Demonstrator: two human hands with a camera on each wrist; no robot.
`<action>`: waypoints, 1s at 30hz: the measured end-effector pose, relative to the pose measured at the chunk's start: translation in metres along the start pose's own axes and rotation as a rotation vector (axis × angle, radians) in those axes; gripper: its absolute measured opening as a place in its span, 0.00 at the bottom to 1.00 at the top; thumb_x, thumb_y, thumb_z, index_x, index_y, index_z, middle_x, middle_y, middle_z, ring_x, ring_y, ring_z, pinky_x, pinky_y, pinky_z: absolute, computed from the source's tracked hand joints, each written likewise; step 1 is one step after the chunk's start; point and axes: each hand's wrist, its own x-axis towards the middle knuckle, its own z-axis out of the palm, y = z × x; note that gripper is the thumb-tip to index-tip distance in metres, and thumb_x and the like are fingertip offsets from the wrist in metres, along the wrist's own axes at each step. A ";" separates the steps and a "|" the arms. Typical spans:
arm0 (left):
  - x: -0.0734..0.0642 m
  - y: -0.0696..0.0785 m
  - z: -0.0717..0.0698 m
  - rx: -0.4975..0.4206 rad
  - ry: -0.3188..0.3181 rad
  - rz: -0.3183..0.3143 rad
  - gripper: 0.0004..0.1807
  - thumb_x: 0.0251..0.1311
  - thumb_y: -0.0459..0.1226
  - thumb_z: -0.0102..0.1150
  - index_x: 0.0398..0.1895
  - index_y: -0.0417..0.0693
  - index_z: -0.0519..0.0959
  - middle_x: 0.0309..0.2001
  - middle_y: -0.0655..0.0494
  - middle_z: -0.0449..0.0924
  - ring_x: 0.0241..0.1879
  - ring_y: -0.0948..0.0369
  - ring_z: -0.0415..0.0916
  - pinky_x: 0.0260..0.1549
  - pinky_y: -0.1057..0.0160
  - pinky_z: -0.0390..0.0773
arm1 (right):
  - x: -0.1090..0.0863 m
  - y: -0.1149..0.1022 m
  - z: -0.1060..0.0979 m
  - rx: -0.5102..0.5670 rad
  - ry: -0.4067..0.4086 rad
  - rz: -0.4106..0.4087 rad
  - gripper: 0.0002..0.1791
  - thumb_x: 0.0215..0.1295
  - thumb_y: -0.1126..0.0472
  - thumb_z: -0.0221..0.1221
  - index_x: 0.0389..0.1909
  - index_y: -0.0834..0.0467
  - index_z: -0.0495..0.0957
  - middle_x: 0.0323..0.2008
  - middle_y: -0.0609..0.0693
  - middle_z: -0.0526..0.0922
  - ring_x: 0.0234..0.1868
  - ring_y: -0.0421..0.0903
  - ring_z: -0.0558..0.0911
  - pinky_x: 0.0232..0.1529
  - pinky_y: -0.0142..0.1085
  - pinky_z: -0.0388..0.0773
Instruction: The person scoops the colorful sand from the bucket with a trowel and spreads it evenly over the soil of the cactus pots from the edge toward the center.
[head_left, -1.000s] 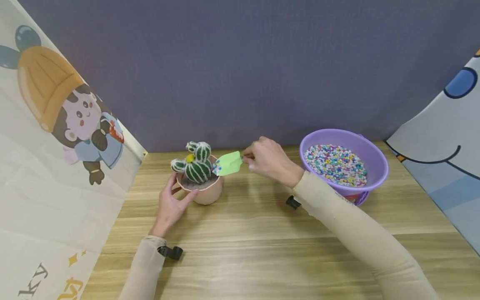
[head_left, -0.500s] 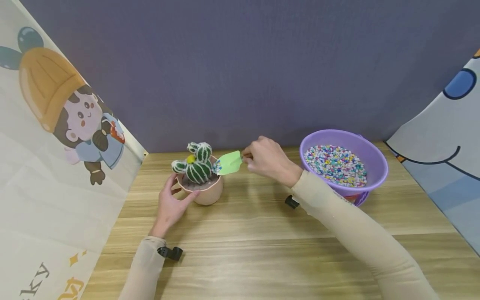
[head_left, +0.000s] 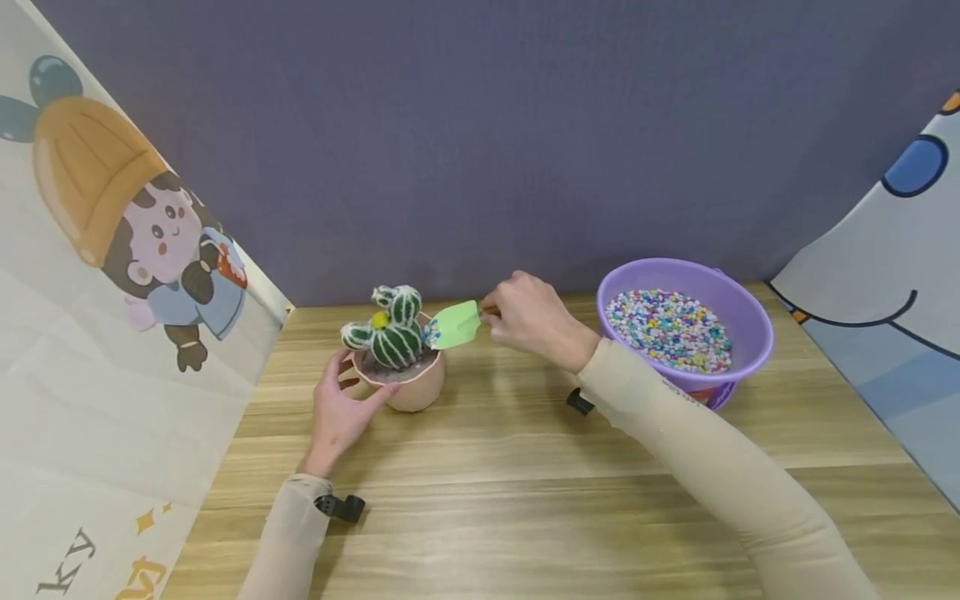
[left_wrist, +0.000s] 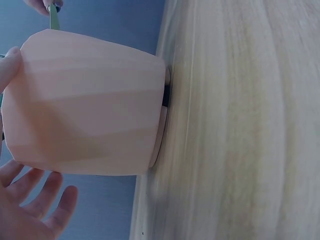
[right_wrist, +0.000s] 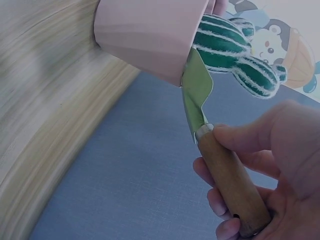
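A pink faceted flower pot (head_left: 415,392) stands on the wooden table, holding a green-and-white plush cactus (head_left: 395,343) with a yellow flower. My left hand (head_left: 339,414) grips the pot's near left rim, thumb on the front and fingers round the side. In my right hand (head_left: 536,321) is a small garden trowel (head_left: 457,325), held by its wooden handle (right_wrist: 232,182). Its light green blade reaches over the pot's right rim, with several small colored beads (head_left: 432,333) at the tip beside the cactus.
To the right, a purple bucket (head_left: 757,346) holds many multicolored beads (head_left: 667,329); my right forearm passes in front of it. A dark blue-grey panel (head_left: 480,150) rises behind the table, with printed cartoon panels at the left and right.
Almost nothing has moved. The trowel and right hand have shifted very slightly left; the left hand stays on the pot.
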 end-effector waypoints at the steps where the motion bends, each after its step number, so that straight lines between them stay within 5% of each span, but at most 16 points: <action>1: 0.000 0.000 0.000 0.000 0.002 -0.002 0.53 0.51 0.41 0.84 0.78 0.41 0.65 0.74 0.39 0.71 0.68 0.42 0.72 0.65 0.40 0.78 | 0.000 0.000 0.001 0.000 0.001 -0.003 0.10 0.67 0.63 0.65 0.41 0.51 0.94 0.37 0.48 0.93 0.36 0.51 0.81 0.38 0.46 0.82; 30: 0.001 0.002 -0.001 0.033 0.021 0.021 0.51 0.49 0.44 0.85 0.75 0.40 0.67 0.71 0.40 0.73 0.65 0.43 0.73 0.63 0.40 0.79 | 0.002 -0.004 -0.003 -0.017 0.010 -0.009 0.12 0.62 0.66 0.63 0.32 0.50 0.94 0.25 0.46 0.86 0.30 0.48 0.78 0.30 0.44 0.81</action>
